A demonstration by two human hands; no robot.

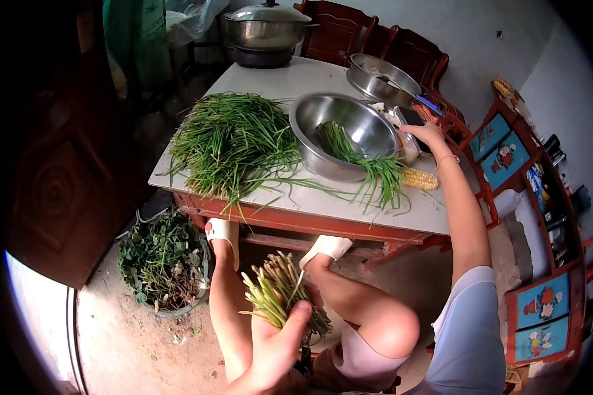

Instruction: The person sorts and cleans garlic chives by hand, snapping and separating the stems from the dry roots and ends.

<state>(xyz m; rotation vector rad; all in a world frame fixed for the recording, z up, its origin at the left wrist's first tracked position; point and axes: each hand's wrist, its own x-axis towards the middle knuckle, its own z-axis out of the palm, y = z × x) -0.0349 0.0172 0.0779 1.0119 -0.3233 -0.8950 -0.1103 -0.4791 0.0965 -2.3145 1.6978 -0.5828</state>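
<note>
My left hand (280, 342) is closed round a thick bunch of cut green stalks (283, 289), held above my lap with the pale cut ends up. My right hand (428, 133) reaches over the table's right side, fingers bent, at the edge of a dark flat object (414, 122); whether it grips anything is unclear. Beside it stands a steel bowl (316, 155) with some green leaves (339, 141) inside and hanging over its rim. A large heap of long green leaves (230, 141) lies left of the bowl.
A corn cob (420, 178) lies right of the bowl. Behind are a steel pan (383, 82) and a lidded pot (268, 33). A tub of leafy scraps (165, 263) stands on the floor at left. Wooden chairs (339, 29) line the table's far side.
</note>
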